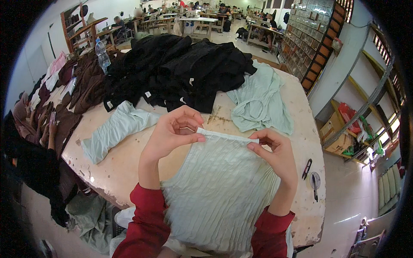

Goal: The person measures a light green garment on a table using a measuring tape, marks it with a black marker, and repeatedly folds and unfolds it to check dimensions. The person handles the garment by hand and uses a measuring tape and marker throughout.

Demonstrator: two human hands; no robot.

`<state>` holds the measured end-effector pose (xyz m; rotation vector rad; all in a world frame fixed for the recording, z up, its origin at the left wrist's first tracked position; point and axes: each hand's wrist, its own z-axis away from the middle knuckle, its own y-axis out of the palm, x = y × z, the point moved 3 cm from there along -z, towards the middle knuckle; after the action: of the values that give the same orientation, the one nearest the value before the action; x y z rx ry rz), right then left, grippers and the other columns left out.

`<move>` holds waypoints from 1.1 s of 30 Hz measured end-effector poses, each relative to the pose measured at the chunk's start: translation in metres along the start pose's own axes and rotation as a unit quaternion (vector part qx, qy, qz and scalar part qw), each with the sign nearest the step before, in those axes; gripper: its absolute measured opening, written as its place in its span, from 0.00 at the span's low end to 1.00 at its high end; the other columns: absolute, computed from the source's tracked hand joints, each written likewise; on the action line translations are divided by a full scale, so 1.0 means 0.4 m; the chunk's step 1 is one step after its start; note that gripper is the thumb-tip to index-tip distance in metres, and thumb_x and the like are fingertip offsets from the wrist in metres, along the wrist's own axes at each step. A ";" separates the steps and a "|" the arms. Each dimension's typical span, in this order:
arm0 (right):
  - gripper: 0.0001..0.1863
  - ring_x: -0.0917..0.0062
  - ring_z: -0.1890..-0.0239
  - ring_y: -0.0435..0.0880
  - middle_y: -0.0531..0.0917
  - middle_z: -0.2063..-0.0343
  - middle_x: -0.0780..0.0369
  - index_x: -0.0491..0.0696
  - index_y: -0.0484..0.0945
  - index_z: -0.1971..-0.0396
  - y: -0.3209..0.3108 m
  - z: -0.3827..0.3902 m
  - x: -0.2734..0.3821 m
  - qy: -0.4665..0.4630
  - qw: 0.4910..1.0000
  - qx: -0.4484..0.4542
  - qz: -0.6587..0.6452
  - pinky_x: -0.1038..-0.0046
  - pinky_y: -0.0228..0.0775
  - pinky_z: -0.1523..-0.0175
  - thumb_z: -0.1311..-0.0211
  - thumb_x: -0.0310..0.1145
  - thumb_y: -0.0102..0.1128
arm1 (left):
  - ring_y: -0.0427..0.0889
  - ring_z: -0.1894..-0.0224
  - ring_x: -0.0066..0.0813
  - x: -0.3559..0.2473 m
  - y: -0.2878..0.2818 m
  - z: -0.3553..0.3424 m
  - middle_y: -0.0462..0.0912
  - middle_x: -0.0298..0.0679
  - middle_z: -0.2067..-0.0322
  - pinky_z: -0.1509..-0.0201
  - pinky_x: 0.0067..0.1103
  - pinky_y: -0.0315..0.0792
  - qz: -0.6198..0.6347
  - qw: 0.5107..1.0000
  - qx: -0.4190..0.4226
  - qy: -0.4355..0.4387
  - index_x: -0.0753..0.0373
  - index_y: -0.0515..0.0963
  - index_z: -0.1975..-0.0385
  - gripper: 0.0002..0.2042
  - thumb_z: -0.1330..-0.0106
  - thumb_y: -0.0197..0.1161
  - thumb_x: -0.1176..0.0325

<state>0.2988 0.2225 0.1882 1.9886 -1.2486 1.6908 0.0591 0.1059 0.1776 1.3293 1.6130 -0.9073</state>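
A pale green garment (215,185) is held up by its narrow top band (228,136), in front of the wearer and above the near side of a bench (127,170). The left hand (178,129) pinches one end of the band and the right hand (275,150) the other; the hands are apart, with the band stretched nearly straight between them. Bench top shows between the left hand and the chipped left edge, and between the right wrist and the snips (307,169), which lie near the right edge beside a dark pen (315,192) on a small round disc. The garment is thin and finely pleated, its ripples running down between two dark red sleeves (148,219); its lower end is hard to make out. The bench is cream, stained and worn. On it lie a pale bundle (116,131) to the left, another green garment (262,99) to the right and a large black pile (180,64) across the back. Farther left are brown cloth (88,81), an upright bottle (102,56) and a person in dark clothes (32,159). Shelves (365,99) stand at the right, and rows of worktables (202,20) fill the background.
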 end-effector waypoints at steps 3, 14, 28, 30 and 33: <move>0.10 0.86 0.66 0.75 0.79 0.67 0.68 0.41 0.79 0.64 -0.004 0.002 0.001 -0.017 1.000 0.009 -0.003 0.82 0.68 0.56 0.47 0.21 0.65 | 0.79 0.61 0.15 -0.002 0.006 -0.001 0.79 0.30 0.64 0.56 0.15 0.75 -0.010 1.000 -0.007 -0.010 0.62 0.76 0.60 0.17 0.49 0.70 0.81; 0.18 0.84 0.57 0.75 0.77 0.58 0.66 0.42 0.74 0.54 0.000 0.009 0.020 -0.024 0.998 0.036 -0.051 0.79 0.68 0.50 0.47 0.18 0.60 | 0.77 0.62 0.15 0.003 0.004 -0.007 0.79 0.29 0.62 0.58 0.15 0.74 -0.050 0.997 -0.053 -0.021 0.61 0.76 0.59 0.16 0.47 0.69 0.80; 0.21 0.85 0.57 0.76 0.79 0.61 0.66 0.44 0.69 0.50 0.024 0.006 0.016 0.000 0.997 0.052 -0.052 0.79 0.67 0.49 0.44 0.19 0.58 | 0.70 0.47 0.36 0.002 0.193 -0.011 0.80 0.34 0.61 0.36 0.32 0.52 -0.412 0.900 -0.013 0.142 0.57 0.79 0.60 0.10 0.42 0.61 0.73; 0.20 0.85 0.58 0.76 0.79 0.62 0.66 0.45 0.69 0.49 0.021 0.003 0.008 0.001 0.996 0.057 -0.064 0.80 0.66 0.49 0.43 0.20 0.58 | 0.71 0.50 0.34 0.007 0.191 -0.015 0.80 0.33 0.63 0.38 0.30 0.54 -0.396 0.908 -0.009 0.136 0.59 0.79 0.62 0.08 0.42 0.63 0.72; 0.20 0.85 0.58 0.76 0.79 0.63 0.66 0.45 0.68 0.48 0.023 -0.001 0.001 0.008 0.995 0.059 -0.080 0.80 0.66 0.50 0.41 0.21 0.59 | 0.70 0.52 0.33 0.021 0.170 -0.021 0.80 0.33 0.64 0.40 0.33 0.53 -0.354 0.932 0.017 0.071 0.59 0.79 0.63 0.08 0.41 0.65 0.67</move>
<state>0.2918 0.2172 0.1857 2.0766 -0.9762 1.7344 0.1241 0.1287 0.1714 0.8321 2.2580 -1.2765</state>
